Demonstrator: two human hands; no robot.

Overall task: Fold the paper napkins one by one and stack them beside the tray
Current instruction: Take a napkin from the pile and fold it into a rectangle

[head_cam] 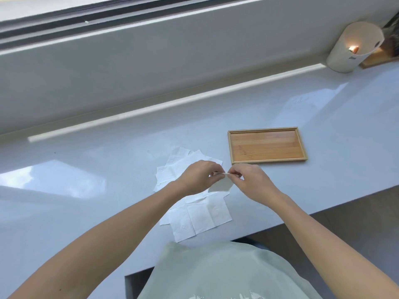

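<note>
The scene was viewed from a single wide-angle camera worn on the person's head, directed forward and steeply down onto a white counter [90, 190]. The forearms were seen entering from the bottom edge, with the left hand [198, 176] and right hand [251, 180] close below the lens near the centre. A window sill [151, 67] was taken in across the top, its straight lines bent by the lens. No second view was provided.
</note>
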